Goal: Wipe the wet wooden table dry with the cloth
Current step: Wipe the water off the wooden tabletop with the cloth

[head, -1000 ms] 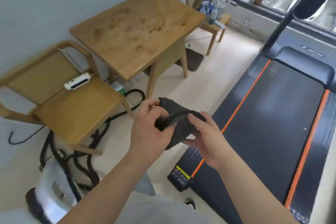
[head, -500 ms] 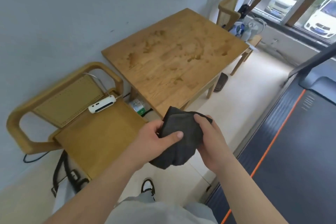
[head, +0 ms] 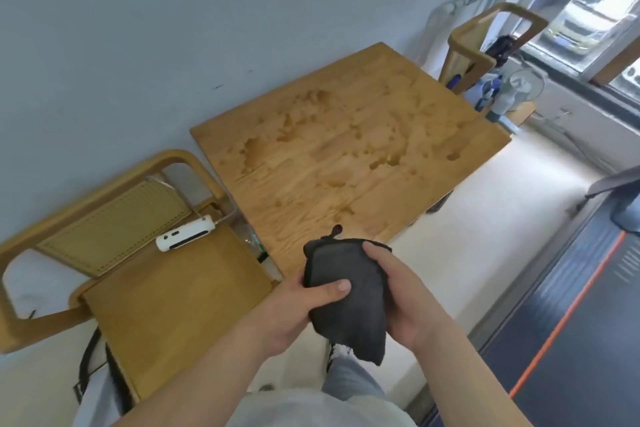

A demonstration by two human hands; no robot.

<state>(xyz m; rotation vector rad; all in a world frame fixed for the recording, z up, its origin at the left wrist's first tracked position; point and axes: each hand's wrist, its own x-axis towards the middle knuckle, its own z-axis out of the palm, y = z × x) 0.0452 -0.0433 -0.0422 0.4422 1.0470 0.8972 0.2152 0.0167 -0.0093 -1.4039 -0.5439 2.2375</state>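
A dark grey cloth [head: 348, 291], folded into a pad, hangs between both hands just in front of the table's near corner. My left hand [head: 298, 312] grips its left side with the thumb across the front. My right hand [head: 403, 302] cups its right side, fingers over the top edge. The wooden table [head: 433, 121] stands against the wall ahead; its top carries many puddles and drops of water. The cloth is in the air and touches no part of the table.
A wooden chair [head: 162, 302] stands left of the table with a white device [head: 184, 236] on its seat and cables below. A second chair [head: 485, 45] with bottles sits at the far end. A treadmill [head: 568, 340] runs along the right. Pale floor lies between.
I have walked up to the table; it fills much more of the view now. Both hands stayed on the cloth and gathered it into a tighter fold.
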